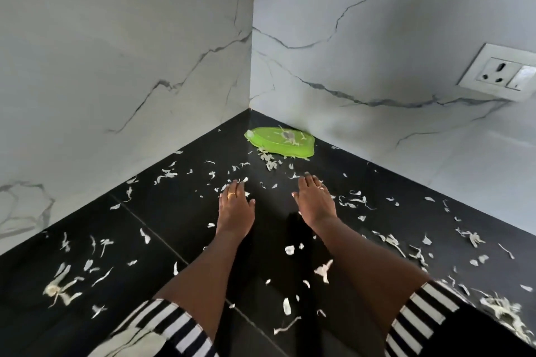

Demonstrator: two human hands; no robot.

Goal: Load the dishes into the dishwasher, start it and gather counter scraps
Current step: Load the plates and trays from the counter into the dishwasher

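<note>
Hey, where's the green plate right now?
In the head view the green plate lies flat on the black counter, in the far corner beside the right marble wall, just beyond the left hand and right hand.

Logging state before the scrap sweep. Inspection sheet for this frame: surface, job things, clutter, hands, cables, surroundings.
Surface: glossy black counter, seam lines across it.
Job's things: pale scraps scattered all over the counter, clumps at near left and near right.
Clutter: green plate in the corner against the wall, a few scraps on it.
Hands: left hand and right hand palm down, fingers straight, apart, holding nothing; contact with counter unclear.
Cables: nothing seen.
Surroundings: marble-look walls; socket on right wall, nothing plugged in.
</note>
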